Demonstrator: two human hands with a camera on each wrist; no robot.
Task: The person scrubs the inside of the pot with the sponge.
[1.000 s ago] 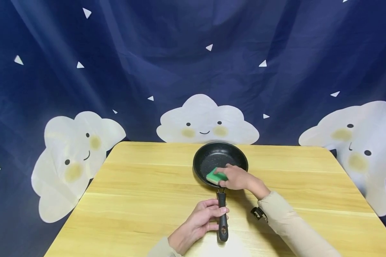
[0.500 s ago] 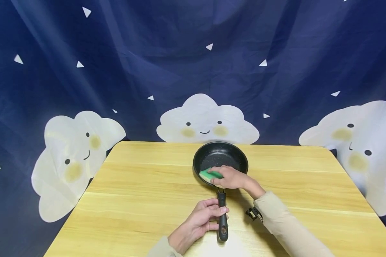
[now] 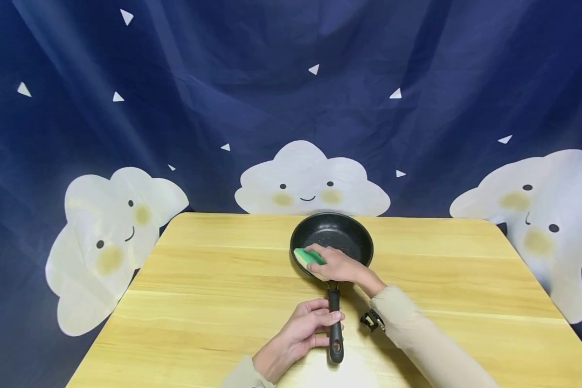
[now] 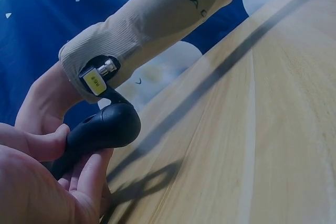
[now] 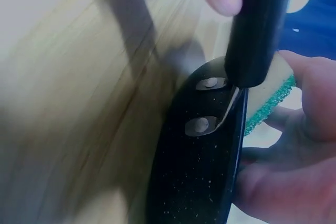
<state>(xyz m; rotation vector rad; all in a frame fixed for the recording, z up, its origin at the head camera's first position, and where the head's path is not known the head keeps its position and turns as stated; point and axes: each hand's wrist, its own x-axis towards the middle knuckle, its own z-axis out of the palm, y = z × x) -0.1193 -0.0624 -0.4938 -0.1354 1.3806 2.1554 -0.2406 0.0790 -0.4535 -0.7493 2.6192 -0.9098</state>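
A black speckled frying pan [image 3: 332, 231] sits on the wooden table, its handle pointing toward me. My left hand [image 3: 298, 331] grips the black handle [image 3: 336, 342], thumb on top and fingers around the far side; in the left wrist view the handle's rounded end [image 4: 113, 127] sticks out past the thumb. Inside the pan, my right hand [image 3: 337, 265] holds a sponge [image 3: 308, 257] with a green scouring face and a pale yellow body against the near left wall. The right wrist view shows the sponge [image 5: 270, 98] between fingers and thumb, behind the riveted pan side [image 5: 194, 166].
The light wooden table [image 3: 213, 302] extends to both sides of the pan. Behind it hangs a dark blue curtain [image 3: 271, 81] with white clouds. A small black device [image 3: 372, 320] is attached at the right sleeve's cuff [image 3: 393, 307].
My right hand has slid the sponge leftward along the near inside of the pan, up against its left wall. The left hand keeps its hold on the handle, and the pan stays put.
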